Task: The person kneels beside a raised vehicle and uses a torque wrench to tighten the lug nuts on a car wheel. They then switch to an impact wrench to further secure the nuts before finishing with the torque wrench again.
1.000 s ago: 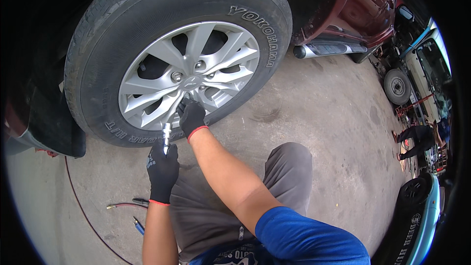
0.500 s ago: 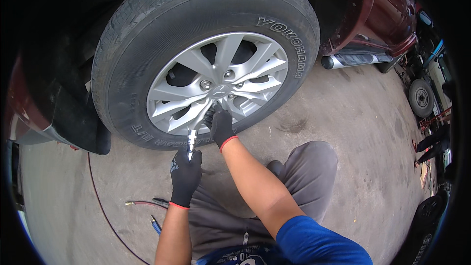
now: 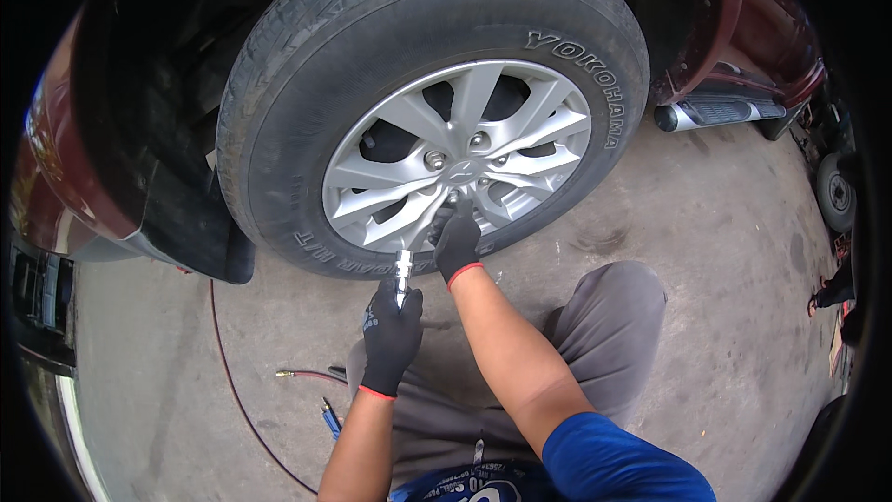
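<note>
A large black tyre (image 3: 279, 121) on a silver alloy wheel (image 3: 478, 93) stands upright in front of me. My black-gloved left hand (image 3: 392, 335) is closed around a shiny chrome socket tool (image 3: 403, 270), its socket end pointing up toward the rim's lower edge; the palm hides its rear part. My gloved right hand (image 3: 457, 234) reaches to the lower part of the hub, fingers pinched at a lug nut (image 3: 453, 196) below the centre cap (image 3: 462, 173). Other lug nuts (image 3: 434, 160) sit in their holes around the cap.
A dark red vehicle body (image 3: 743, 28) with a side step (image 3: 720, 113) surrounds the wheel. On the concrete floor lie a thin red hose (image 3: 228, 363) and a short hose with a brass fitting (image 3: 286, 374). A spare wheel (image 3: 836, 193) stands far right; a person's leg (image 3: 832, 290) shows nearby.
The view has shifted, so the wheel and both hands appear farther right. My hands keep about the same places relative to the wheel, the left still gripping the socket tool.
</note>
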Tool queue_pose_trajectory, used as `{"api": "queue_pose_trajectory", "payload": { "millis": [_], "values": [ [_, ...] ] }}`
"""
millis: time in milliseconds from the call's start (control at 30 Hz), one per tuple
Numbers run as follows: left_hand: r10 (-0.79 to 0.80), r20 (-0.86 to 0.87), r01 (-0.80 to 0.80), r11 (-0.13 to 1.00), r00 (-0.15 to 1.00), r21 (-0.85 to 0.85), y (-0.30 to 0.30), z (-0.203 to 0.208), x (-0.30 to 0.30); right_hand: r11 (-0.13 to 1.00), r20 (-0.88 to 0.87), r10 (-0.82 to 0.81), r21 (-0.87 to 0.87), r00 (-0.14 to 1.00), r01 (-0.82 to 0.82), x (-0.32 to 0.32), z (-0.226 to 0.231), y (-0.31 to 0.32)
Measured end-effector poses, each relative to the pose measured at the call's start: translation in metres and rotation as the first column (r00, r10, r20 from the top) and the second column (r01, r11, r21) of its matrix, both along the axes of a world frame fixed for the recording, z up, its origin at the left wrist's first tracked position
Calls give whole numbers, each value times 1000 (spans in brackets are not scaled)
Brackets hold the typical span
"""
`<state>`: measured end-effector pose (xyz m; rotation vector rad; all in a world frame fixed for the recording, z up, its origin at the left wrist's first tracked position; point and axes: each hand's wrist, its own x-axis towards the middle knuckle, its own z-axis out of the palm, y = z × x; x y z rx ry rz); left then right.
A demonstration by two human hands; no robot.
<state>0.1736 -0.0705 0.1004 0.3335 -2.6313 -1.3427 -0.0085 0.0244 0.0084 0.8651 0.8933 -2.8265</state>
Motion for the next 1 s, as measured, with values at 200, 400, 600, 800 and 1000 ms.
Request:
{"api": "queue_pose_trajectory", "payload": {
  "millis": [200, 400, 600, 800, 1000],
  "values": [
    [-25, -10, 26, 1000, 1000, 13, 5, -2, -1, 985, -142, -156, 48, 977, 164, -7, -7, 0],
    [-50, -54, 48, 999, 997, -25, 8, -4, -2, 997, 113, -74, -19, 991, 77, -9, -9, -5],
    [-32, 19, 32, 999, 999, -2, 0, -4, -1, 986, -7, -126, 111, 992, 126, -3, -4, -12],
    [-4, -118, 5, 1000, 993, 4, 2, -8, 0, 972, -152, -225, 26, 962, 231, -1, 1, -11],
    [-32, 11, 32, 999, 999, -4, 1, -6, -2, 977, 84, -171, 147, 982, 157, -2, -7, -11]
  ]
}}
